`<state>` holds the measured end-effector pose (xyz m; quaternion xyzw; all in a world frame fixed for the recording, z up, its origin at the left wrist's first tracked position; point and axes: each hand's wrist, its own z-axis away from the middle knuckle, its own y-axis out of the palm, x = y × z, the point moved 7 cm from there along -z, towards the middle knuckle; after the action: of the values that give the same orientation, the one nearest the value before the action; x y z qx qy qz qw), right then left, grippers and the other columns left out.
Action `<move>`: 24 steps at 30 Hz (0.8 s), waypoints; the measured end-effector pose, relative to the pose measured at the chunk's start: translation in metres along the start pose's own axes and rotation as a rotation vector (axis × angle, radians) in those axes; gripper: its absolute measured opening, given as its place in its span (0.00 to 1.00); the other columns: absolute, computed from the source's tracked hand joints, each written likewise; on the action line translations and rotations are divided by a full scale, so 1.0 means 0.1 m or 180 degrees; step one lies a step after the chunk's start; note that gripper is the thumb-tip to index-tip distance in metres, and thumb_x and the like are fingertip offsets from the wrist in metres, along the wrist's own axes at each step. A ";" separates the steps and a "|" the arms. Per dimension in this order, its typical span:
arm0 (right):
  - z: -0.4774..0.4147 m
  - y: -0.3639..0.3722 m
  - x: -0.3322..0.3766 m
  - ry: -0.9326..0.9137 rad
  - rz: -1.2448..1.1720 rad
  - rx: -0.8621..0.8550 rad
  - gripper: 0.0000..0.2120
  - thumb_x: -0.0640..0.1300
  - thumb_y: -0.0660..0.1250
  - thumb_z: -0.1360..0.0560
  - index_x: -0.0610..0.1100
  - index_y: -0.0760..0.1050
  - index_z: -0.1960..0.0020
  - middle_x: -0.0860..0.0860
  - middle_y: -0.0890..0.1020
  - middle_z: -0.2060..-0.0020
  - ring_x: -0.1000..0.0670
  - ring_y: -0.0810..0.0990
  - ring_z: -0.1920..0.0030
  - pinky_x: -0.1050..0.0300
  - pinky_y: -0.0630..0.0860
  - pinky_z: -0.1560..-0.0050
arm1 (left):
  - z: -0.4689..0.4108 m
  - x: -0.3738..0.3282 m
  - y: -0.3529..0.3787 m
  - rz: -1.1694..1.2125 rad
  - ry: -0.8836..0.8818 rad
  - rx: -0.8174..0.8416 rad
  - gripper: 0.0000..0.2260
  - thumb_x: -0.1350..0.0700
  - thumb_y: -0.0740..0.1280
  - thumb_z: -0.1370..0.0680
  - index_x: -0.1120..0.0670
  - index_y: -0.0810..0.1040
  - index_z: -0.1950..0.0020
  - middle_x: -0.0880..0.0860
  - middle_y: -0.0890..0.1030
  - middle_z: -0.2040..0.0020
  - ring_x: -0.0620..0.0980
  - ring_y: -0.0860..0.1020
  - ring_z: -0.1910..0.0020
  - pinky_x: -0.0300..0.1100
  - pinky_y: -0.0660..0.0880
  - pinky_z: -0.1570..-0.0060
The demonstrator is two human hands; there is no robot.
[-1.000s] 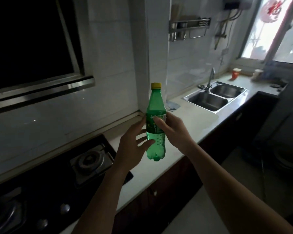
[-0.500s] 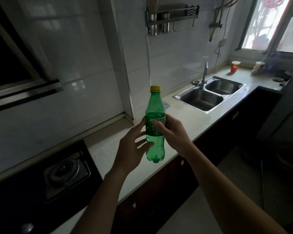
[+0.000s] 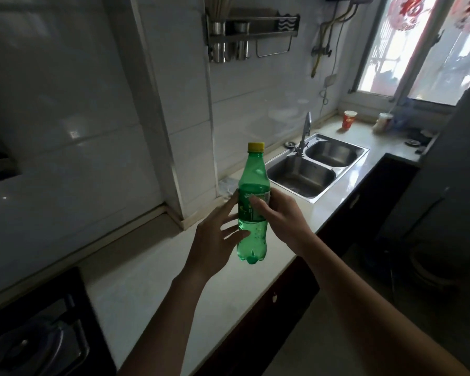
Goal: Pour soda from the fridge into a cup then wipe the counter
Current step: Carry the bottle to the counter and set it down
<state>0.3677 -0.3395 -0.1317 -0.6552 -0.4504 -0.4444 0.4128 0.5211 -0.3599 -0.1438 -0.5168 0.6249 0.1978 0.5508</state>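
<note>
A: Where is the soda?

B: The green bottle point(image 3: 253, 210) is up in the air, over the white bench point(image 3: 147, 280). It stands straight up, and its yellow cap point(image 3: 256, 147) is on.

A: Who holds it?

B: The right hand point(image 3: 282, 215) does. Its fingers wrap round the middle, where the label is, and the thumb lies across the front.

A: And the other hand?

B: The left hand point(image 3: 215, 240) is on the other side of the bottle, a bit lower. Its fingers are spread out and straight — they grip nothing. The tips look like they touch the bottle, but the light is dim, so I am not sure.

A: Is there a cup?

B: Yes — a red cup point(image 3: 349, 119) stands far off at the end of the bench, past the sink point(image 3: 304, 175) and under the window point(image 3: 418, 44).

A: What else do you see?

B: The sink has two bowls, and a tap point(image 3: 305, 128) stands behind them. A metal rack point(image 3: 253, 28) hangs on the wall tiles above. A black stove point(image 3: 38, 335) sits in the bench at the near left.
</note>
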 end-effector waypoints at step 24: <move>-1.81 0.64 -1.28 0.0335 -0.0607 0.1572 0.20 0.59 0.74 0.30 0.46 0.81 0.46 0.46 0.85 0.53 0.44 0.84 0.51 0.42 0.81 0.48 | -0.91 1.17 -0.14 -0.0551 -0.1239 -0.1693 0.30 0.70 0.70 0.27 0.49 0.70 0.28 0.48 0.78 0.35 0.39 0.76 0.38 0.31 0.74 0.44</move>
<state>0.3653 -0.5546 -0.2148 -0.4653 -0.5828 -0.3913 0.5392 0.5059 -0.4898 -0.2153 -0.6460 0.3883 0.4013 0.5204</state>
